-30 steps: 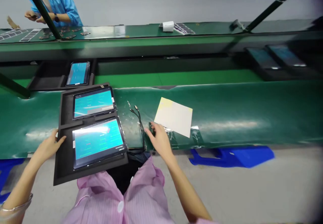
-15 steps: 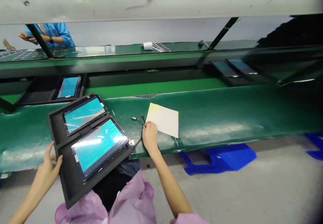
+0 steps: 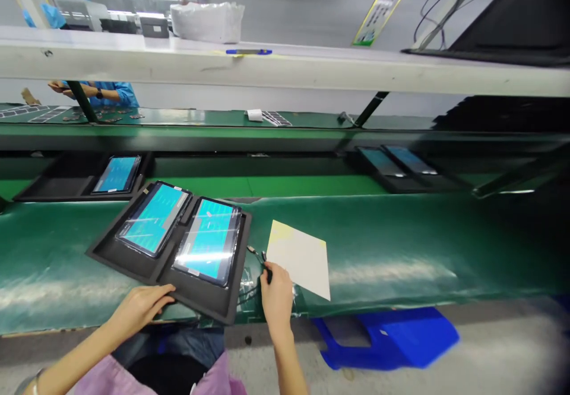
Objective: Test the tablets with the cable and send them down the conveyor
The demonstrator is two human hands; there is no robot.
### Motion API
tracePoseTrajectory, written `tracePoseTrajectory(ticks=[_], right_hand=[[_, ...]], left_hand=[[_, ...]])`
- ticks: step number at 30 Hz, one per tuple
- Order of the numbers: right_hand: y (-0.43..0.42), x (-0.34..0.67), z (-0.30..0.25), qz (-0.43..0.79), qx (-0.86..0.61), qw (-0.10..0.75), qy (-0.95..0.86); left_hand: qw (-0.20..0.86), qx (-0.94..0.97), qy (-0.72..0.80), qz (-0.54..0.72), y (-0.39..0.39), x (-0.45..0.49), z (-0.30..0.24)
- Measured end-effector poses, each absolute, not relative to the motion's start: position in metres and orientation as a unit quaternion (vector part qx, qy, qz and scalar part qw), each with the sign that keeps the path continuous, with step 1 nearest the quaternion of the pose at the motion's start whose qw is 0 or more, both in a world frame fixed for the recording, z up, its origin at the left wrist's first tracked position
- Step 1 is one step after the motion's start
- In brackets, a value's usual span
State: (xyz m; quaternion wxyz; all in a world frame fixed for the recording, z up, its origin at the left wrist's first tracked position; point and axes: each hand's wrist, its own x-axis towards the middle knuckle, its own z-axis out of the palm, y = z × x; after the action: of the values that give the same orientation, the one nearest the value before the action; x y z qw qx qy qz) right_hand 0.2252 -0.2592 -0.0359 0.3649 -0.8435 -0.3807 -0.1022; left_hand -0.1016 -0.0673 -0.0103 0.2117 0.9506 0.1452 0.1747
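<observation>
Standing near this line, I see a person bent over a green conveyor belt [image 3: 53, 285] with two bare hands on it. A black foam tray [image 3: 212, 297] lies on the belt, a little tilted, and it carries two display panels side by side. The left display panel [image 3: 154, 220] and the right display panel [image 3: 207, 242] both show a bright blue-green screen.

The left hand [image 3: 140, 309] is flat and open, with the fingers stretched out, and its fingertips touch the near edge of the tray. It has hold of nothing. The right hand [image 3: 276, 300] is just beside the tray, and its thumb and fingers close in a small pinch around a black connector [image 3: 268, 274] at the end of a thin black cable [image 3: 256, 255]. The exact grip is partly hidden by the fingers.

A white sheet of paper [image 3: 299, 258] with a yellow corner lies on the belt, just right of this hand. Farther away, on the belt's other side, another black tray [image 3: 47, 190] holds one more panel. A co-worker's blue sleeve [image 3: 118, 93] shows at the far bench.
</observation>
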Motion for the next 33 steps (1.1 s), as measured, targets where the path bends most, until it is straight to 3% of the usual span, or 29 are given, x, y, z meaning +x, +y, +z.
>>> tracePoseTrajectory(ticks=[14,19,25,33], right_hand=[[-0.260,0.231,-0.064,-0.180,-0.816,0.530,-0.146],[-0.260,0.230,-0.059,-0.156,-0.786,0.586,-0.119],[-0.266,0.222,-0.043,-0.090,-0.675,0.732,0.005],[-0.298,0.189,-0.011,-0.105,-0.546,0.822,0.124]], left_hand=[[0.093,0.970,0.017,0.224,0.006,0.137,-0.037],[0.088,0.976,0.015,0.201,0.056,0.192,-0.036],[0.110,0.977,0.081,0.162,0.107,0.243,-0.026],[0.136,0.967,0.144,0.157,0.033,0.254,-0.004]])
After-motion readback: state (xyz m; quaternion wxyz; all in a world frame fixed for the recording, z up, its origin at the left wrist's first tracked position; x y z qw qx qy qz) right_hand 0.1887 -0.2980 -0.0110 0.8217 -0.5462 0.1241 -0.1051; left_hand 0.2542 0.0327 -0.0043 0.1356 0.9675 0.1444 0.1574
